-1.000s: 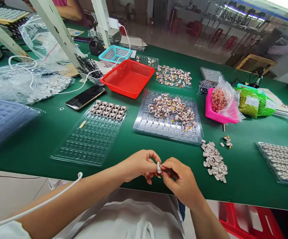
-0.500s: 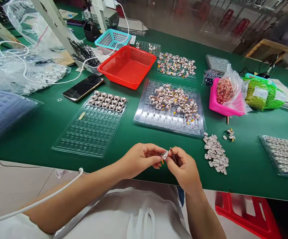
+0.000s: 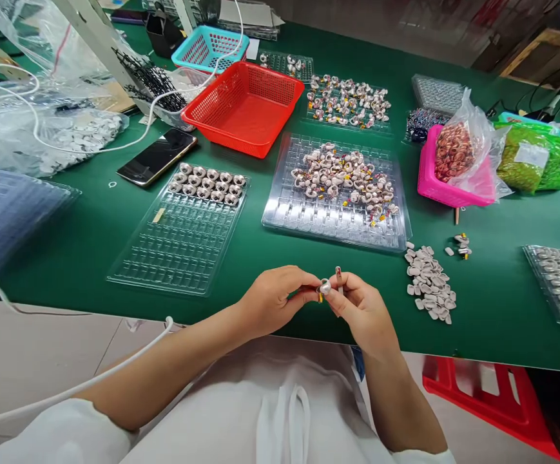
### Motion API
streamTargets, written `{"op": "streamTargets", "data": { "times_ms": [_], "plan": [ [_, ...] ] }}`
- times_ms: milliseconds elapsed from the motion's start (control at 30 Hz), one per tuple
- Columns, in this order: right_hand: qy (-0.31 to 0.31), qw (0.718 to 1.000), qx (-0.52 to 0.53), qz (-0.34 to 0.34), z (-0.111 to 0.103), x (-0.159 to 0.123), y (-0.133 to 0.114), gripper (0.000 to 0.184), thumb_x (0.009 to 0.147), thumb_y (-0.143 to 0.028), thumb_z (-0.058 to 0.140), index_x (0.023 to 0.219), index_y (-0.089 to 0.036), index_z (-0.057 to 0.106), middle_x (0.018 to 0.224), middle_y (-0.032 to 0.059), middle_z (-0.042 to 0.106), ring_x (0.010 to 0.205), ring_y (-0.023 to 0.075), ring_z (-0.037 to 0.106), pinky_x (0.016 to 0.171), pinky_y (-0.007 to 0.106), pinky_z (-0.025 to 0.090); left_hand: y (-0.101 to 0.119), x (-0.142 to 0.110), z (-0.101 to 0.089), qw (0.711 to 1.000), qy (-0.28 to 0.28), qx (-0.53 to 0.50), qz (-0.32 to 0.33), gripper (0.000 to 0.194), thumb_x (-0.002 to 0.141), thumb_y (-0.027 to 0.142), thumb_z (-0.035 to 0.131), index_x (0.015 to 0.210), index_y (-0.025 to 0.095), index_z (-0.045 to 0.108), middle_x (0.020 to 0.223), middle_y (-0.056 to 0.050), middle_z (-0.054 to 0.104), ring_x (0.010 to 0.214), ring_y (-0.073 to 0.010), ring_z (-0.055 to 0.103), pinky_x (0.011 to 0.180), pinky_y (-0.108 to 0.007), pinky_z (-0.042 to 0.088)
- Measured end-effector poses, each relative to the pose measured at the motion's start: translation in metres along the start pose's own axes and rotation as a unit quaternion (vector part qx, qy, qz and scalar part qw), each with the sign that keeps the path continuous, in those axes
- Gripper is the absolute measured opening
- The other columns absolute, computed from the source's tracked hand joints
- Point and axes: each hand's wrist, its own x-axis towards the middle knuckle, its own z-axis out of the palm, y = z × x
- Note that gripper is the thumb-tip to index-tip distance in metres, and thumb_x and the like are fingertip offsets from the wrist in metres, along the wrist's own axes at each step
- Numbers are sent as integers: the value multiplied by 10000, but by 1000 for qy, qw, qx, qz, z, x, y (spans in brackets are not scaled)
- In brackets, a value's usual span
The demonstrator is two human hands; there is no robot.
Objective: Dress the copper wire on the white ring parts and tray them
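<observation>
Over the near edge of the green table [image 3: 91, 245], my left hand [image 3: 272, 299] and my right hand [image 3: 359, 309] meet. Both pinch one small white coil part [image 3: 325, 287] with a yellow lead between their fingertips. A thin stick-like tool [image 3: 338, 276] also stands up from my right hand's fingers. A clear cell tray [image 3: 178, 241] to the left front carries two rows of finished coils at its far end. Another clear tray [image 3: 330, 212] straight ahead holds a loose heap of coils. A pile of small white caps [image 3: 429, 283] lies to the right.
Red basket [image 3: 241, 106] and teal basket [image 3: 209, 48] stand behind the trays, a phone [image 3: 156, 156] to their left. A pink bin [image 3: 446, 180] with bagged copper rings and green bags [image 3: 531, 161] sit at right. Plastic bags, white cable and stacked trays [image 3: 4, 212] fill the left.
The camera has tilted down and the view shifted. My hands have turned the coil part between the fingertips, and the tool now points upward from my right hand.
</observation>
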Motion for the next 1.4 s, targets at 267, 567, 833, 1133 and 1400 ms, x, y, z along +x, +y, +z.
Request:
{"op": "streamTargets", "data": {
  "times_ms": [267,567,833,1133,1400],
  "plan": [
    [-18,997,-74,-7,-3,-4,0,160,912,-361,643,887,-207,679,741,-3,628,642,127,513,580,248,421,-1,-1,-2,992,-30,101,63,167,951,255,594,965,198,750,857,-88,799,749,-206,700,737,-287,494],
    [-31,994,-101,-11,-7,-4,-6,178,907,-386,672,889,-215,717,791,9,652,727,150,556,644,254,449,0,-3,1,998,40,-12,53,160,844,89,692,936,190,776,826,0,824,697,-126,744,686,-179,540],
    [-56,982,-168,-59,-7,-5,-9,119,960,-279,614,888,-229,695,760,-23,592,656,113,498,587,239,386,3,-3,-2,998,26,-23,55,184,838,61,672,931,168,789,799,-14,824,716,-135,762,698,-178,551],
    [2,943,-215,-254,-2,-9,2,216,936,-107,610,1050,-245,731,890,25,658,702,118,593,571,233,445,4,-5,-2,975,49,-181,-120,133,795,182,743,908,184,813,853,-25,830,741,-166,768,690,-216,605],
    [19,925,-209,-316,0,-11,7,237,903,-53,621,1008,-247,706,915,33,678,708,121,613,532,228,450,10,-4,-3,921,32,-344,-182,150,732,130,774,868,176,816,752,-1,808,675,-133,744,690,-205,627]
  ]
}}
